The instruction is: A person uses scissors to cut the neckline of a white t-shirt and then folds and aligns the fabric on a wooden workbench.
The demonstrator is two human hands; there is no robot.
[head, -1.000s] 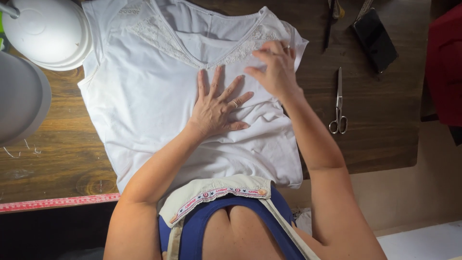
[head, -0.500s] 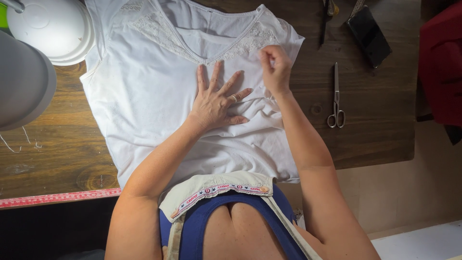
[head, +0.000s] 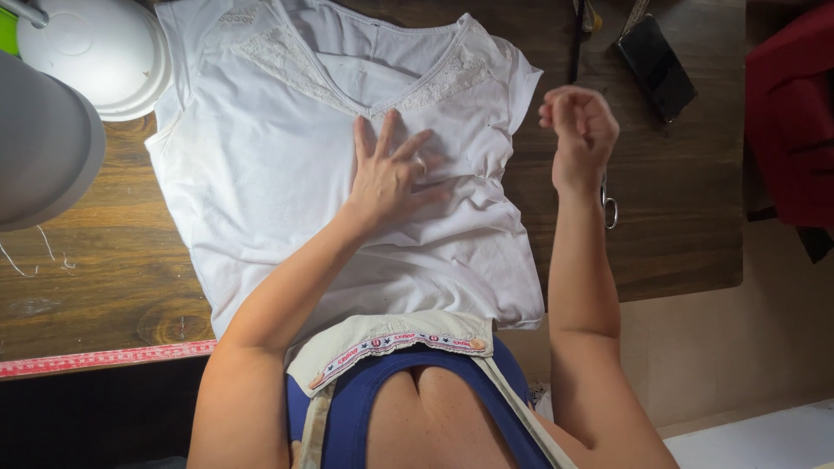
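One white short-sleeved shirt (head: pixel 287 165) with a lace-trimmed V neck lies flat on one dark wooden table (head: pixel 678 226), its hem hanging over the near edge; the left hand (head: pixel 391 169) rests palm down on the chest of it, just below the point of the neckline, fingers spread wide and flat, gripping nothing, a ring on one finger. The right hand (head: pixel 578 130) is raised off the cloth, just beyond the shirt's right sleeve, fingers curled loosely inward into a half-closed fist; whether anything lies pinched inside it I cannot tell.

Directly under the right wrist one pair of scissors (head: pixel 608 204) shows only its metal handle loops; farther out from the right hand, toward the far edge, lies one black rectangular phone (head: pixel 656 65), set at a slant. Well to the far side of the left hand sit one round white lamp base (head: pixel 100 56) and one grey lamp shade (head: pixel 39 148), the shade nearer the camera. Along the near table edge, on the left-arm side, runs one red measuring tape (head: pixel 104 358), marked with fine ticks. Past the table on the right-hand side hangs one red cloth (head: pixel 790 122).
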